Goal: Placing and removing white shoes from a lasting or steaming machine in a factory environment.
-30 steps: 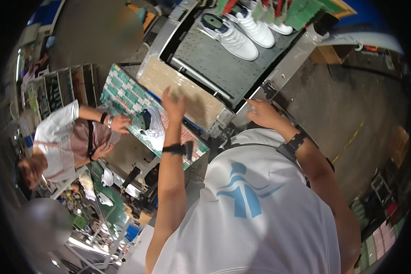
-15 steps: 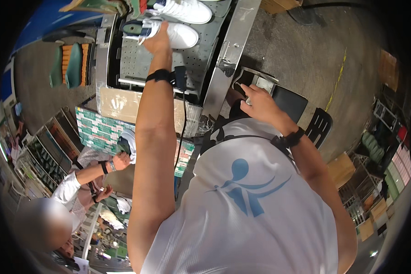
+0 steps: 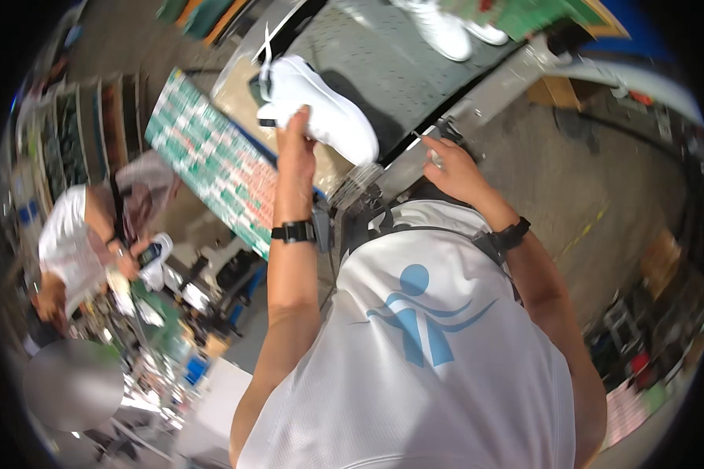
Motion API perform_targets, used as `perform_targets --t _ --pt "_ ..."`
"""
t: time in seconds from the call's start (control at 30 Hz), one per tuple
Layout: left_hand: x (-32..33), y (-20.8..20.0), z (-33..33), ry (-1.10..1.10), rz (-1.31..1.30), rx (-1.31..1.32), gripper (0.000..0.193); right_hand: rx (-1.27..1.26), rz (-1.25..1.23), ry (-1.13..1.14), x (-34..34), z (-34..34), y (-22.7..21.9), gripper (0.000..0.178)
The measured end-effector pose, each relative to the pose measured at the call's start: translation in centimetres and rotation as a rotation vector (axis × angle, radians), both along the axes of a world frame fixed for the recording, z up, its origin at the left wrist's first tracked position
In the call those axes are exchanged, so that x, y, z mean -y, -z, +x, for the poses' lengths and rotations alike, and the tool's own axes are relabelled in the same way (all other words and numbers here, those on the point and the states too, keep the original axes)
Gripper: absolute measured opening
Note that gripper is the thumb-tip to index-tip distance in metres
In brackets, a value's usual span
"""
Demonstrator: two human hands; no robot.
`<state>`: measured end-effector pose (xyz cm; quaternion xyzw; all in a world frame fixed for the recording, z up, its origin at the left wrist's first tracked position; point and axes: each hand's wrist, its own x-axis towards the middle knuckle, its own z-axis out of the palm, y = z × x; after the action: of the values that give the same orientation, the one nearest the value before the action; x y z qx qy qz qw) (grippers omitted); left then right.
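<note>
At eleven o'clock, the left hand (image 3: 295, 152) is gripping a white shoe (image 3: 322, 104), likely light, pliable, best held midfoot; the right hand (image 3: 457, 173) is hovering, unclenched.

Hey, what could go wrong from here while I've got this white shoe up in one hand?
Your left grip alone holds the white shoe, so it might slip or twist; the right grip is well away from it. A loose lace sticks out from the shoe near the machine's metal frame, so it could snag. The shoe might also bump that frame if swung carelessly.
</note>
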<state>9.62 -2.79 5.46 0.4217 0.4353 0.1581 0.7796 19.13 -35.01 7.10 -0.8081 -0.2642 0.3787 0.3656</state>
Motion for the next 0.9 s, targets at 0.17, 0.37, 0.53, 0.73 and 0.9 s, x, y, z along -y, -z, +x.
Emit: perform_targets --t 0.17,0.37,0.53,0.73,0.9 --pt "4.4 0.9 -7.5 0.007 0.237 -0.326 0.071 -0.083 0.112 -0.08 -5.2 0.4 0.1 0.051" --pt "4.2 -0.8 -11.7 -0.291 -0.045 -0.07 0.069 -0.103 0.146 -0.339 -10.2 -1.1 -0.9 0.049" --pt "3.7 0.0 -13.5 -0.394 -0.126 0.055 0.036 -0.102 0.231 -0.588 -13.2 -2.3 -3.0 0.053" --pt "1.3 -3.3 -13.2 -0.13 0.138 0.15 0.036 0.21 0.291 -0.808 -16.1 -4.3 -4.5 0.071" --pt "-4.4 10.2 -25.3 -0.9 -0.266 -0.361 0.051 0.528 0.414 -1.121 -19.4 -6.0 -5.4 0.071"
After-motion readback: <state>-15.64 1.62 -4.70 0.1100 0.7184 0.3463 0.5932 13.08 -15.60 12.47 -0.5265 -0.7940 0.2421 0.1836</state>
